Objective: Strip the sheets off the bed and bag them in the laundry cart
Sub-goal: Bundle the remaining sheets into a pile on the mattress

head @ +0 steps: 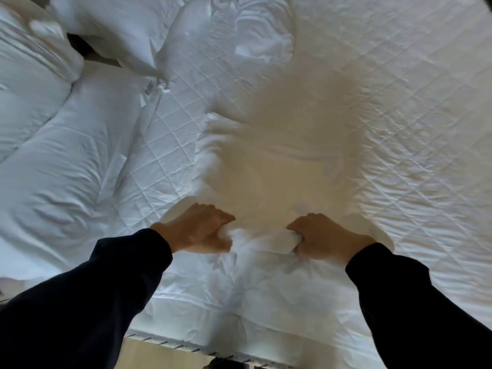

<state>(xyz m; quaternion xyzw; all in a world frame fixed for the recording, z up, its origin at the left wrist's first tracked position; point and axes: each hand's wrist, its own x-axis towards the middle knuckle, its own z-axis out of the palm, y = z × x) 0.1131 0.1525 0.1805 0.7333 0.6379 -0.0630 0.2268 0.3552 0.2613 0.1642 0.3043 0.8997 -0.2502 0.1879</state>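
Leaning over the near edge of the bed (pixel 170 339), the person has both arms out in dark long sleeves (pixel 80 302). The left hand (pixel 197 230) is curled tight round a bunched fold of the thin white cotton sheet (pixel 266 169), and the right hand (pixel 324 235), just beside it, grips another twist of the same cloth. The sheet lies near the middle of the bed, rising from the two fists in a loose, blurred mound over the white quilted mattress pad (pixel 399 102), which shows bare to the right and far side. On the left lies a puffy white duvet (pixel 66 161). Plump white pillows (pixel 111 27) sit at the far left, with a crumpled white cloth (pixel 263 41) right of them. Pale wooden floor (pixel 149 352) shows below the bed edge.
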